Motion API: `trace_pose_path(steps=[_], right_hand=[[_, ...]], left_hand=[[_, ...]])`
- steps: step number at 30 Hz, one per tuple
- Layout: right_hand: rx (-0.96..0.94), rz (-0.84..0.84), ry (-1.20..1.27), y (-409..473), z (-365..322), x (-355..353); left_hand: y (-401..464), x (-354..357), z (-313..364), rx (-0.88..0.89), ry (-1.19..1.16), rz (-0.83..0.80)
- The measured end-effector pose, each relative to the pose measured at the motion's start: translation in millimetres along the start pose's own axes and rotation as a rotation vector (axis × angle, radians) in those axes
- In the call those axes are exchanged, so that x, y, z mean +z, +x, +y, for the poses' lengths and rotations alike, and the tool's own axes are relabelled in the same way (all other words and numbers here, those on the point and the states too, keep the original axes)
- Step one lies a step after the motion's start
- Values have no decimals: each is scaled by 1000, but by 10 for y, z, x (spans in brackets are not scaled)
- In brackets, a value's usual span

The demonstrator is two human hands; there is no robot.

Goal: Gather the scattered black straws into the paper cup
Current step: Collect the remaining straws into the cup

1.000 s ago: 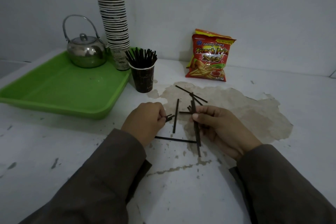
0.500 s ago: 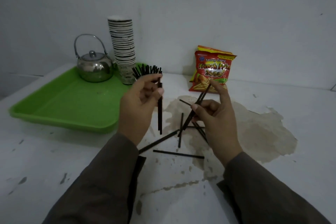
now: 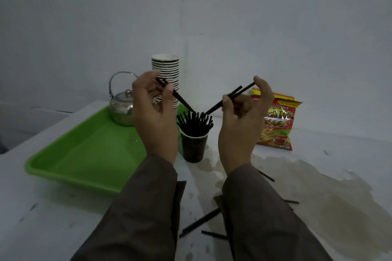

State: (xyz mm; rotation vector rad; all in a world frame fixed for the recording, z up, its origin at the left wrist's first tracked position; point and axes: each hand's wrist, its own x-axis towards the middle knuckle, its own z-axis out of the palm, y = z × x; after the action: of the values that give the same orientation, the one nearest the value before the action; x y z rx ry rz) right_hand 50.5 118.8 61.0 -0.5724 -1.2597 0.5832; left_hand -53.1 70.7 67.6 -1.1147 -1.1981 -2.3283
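A dark paper cup (image 3: 193, 149) stands on the white table, filled with several upright black straws (image 3: 194, 122). My left hand (image 3: 154, 112) is raised left of the cup and pinches black straws (image 3: 182, 100) whose lower ends slant down into the cup's bundle. My right hand (image 3: 241, 125) is raised right of the cup and pinches two black straws (image 3: 230, 98) slanting down toward the cup's mouth. Several loose black straws (image 3: 199, 223) lie on the table near me, partly hidden under my sleeves.
A green tray (image 3: 84, 154) lies left of the cup with a metal kettle (image 3: 122, 108) on it. A stack of paper cups (image 3: 165, 70) stands behind my left hand. A red snack bag (image 3: 277, 127) leans at the right. A brown stain (image 3: 331, 197) covers the table at right.
Both hands have lifted from the table with straws and moved forward to either side of the cup. The straw ends now point down at the cup's mouth. The view has tilted up.
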Motion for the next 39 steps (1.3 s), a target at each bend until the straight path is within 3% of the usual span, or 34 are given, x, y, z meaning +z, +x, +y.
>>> trace_pose_path(steps=[5, 11, 15, 19, 31, 39], right_hand=[[10, -24, -55, -78, 249, 46], [41, -188, -232, -231, 396, 70], [-4, -319, -506, -252, 483, 62], [-83, -408, -635, -220, 473, 47], [23, -411, -453, 41, 120, -378], [60, -602, -642, -312, 151, -1285]], left_hand=[[-89, 14, -267, 2, 121, -94], [-219, -2, -422, -24, 251, -225], [-294, 20, -478, -127, 370, -427], [-326, 15, -494, -73, 451, -570], [-175, 15, 17, 38, 408, -482], [-886, -31, 338, -15, 362, -903]])
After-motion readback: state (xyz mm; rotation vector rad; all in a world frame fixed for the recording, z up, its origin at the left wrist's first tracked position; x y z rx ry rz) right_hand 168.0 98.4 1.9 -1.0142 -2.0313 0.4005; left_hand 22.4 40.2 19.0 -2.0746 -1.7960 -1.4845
